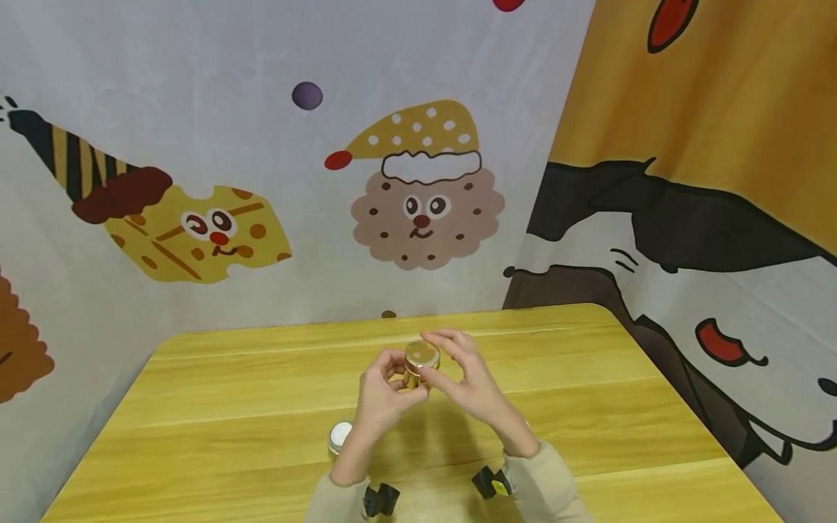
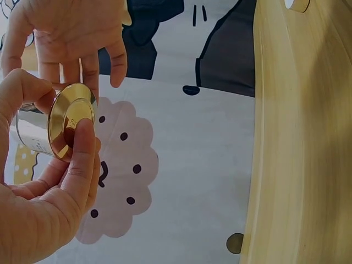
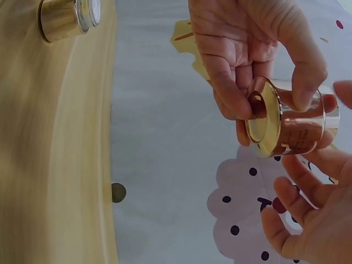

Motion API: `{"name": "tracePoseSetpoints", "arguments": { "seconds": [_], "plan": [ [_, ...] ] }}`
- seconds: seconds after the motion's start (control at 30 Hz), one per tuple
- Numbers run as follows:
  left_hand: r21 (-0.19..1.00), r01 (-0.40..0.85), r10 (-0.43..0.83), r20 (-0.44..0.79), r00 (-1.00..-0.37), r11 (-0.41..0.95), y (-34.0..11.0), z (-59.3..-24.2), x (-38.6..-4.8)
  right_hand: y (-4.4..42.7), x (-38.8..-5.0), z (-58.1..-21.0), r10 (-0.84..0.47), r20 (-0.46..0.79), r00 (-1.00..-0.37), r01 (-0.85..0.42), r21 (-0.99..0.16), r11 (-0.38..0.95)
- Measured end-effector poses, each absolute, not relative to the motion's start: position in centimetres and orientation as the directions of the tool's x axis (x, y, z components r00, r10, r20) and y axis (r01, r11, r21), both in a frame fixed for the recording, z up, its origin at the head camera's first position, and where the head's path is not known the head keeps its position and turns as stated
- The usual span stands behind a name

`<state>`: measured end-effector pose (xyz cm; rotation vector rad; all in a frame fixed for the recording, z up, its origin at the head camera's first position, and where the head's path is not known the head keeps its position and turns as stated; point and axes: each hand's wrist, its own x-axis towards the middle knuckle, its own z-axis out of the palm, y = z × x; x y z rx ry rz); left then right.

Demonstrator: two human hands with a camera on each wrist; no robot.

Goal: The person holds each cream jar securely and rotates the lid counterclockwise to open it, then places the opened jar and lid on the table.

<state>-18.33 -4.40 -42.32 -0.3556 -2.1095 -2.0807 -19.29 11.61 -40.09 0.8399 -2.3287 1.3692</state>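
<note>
My left hand (image 1: 382, 399) holds a shiny gold cosmetic jar (image 1: 421, 354) above the table. In the left wrist view its fingers and thumb pinch the jar (image 2: 72, 121) by the flared gold base and the side. Small printing shows on the jar's wall (image 3: 301, 135) in the right wrist view. My right hand (image 1: 474, 381) is around the jar's top end, thumb on one side and fingers spread on the other. In the right wrist view those fingers (image 3: 297, 198) are loosely bent and appear not to grip; whether they touch the jar is unclear.
A second gold jar (image 3: 60, 19) with a white top stands on the wooden table (image 1: 248, 421), beside my left forearm. Something small and pale (image 2: 297, 4) lies on the table near my right wrist. Behind the table hangs a printed cartoon cloth (image 1: 261, 145).
</note>
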Motion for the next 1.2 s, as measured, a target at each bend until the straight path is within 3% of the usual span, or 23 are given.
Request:
{"name": "tracePoseSetpoints", "arguments": {
  "seconds": [0.2, 0.33, 0.6, 0.87, 1.2],
  "plan": [
    [0.962, 0.274, 0.053, 0.273, -0.961, 0.014, -4.45, -42.33, -18.46, 11.35, -19.32, -40.21, -0.265, 0.511, -0.817, -0.576, -0.722, 0.383],
    [0.963, 0.270, 0.057, 0.269, -0.962, 0.017, -4.43, -42.43, -18.54, 11.42, -19.47, -40.15, -0.247, 0.545, -0.801, -0.597, -0.707, 0.378],
    [0.961, 0.277, 0.054, 0.276, -0.960, 0.013, -4.44, -42.54, -18.59, 11.60, -19.43, -40.19, -0.335, 0.556, -0.760, -0.648, -0.682, 0.339],
    [0.962, 0.273, 0.051, 0.273, -0.961, 0.007, -4.39, -42.53, -18.53, 11.28, -19.30, -40.41, -0.252, 0.517, -0.818, -0.575, -0.736, 0.357],
    [0.962, 0.273, 0.058, 0.272, -0.961, 0.008, -4.44, -42.48, -18.43, 11.50, -19.69, -40.67, -0.252, 0.560, -0.789, -0.614, -0.709, 0.348]
  ]
}}
